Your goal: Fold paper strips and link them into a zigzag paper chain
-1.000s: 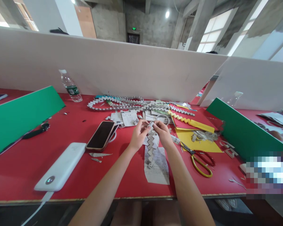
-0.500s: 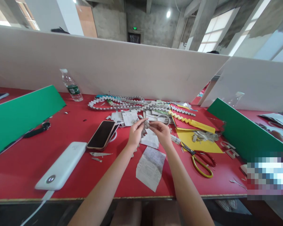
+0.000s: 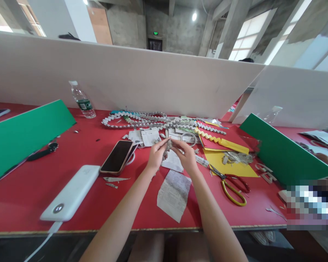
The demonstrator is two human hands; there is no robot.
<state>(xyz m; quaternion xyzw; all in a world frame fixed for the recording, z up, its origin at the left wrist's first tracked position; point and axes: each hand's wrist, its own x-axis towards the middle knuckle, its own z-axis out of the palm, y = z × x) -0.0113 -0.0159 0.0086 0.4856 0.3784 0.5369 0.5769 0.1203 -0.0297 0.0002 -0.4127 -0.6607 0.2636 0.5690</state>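
Observation:
Both hands meet over the middle of the red table. My left hand [image 3: 155, 157] pinches a folded grey paper chain [image 3: 168, 145] between thumb and fingers. From the other side, my right hand [image 3: 187, 155] grips the same chain near its upper end, fingertips almost touching the left ones. Part of the chain hangs below the left palm, mostly hidden. Under the hands lie a white paper piece [image 3: 174, 162] and a creased printed sheet [image 3: 175, 196]. Behind them stretches a long zigzag paper chain [image 3: 177, 124], beside a clear ring of tape [image 3: 188, 138].
Left are a phone [image 3: 117, 156], a white power bank [image 3: 71, 193] with a cable, and a water bottle [image 3: 83, 102]. Scissors [image 3: 224, 177] lie open at right beside yellow paper [image 3: 243, 170]. Green dividers [image 3: 32, 134] flank the table; a white partition [image 3: 142, 80] closes the back.
My right fingers have shifted slightly left, closer to the left fingertips on the paper chain. The rest of the table looks the same.

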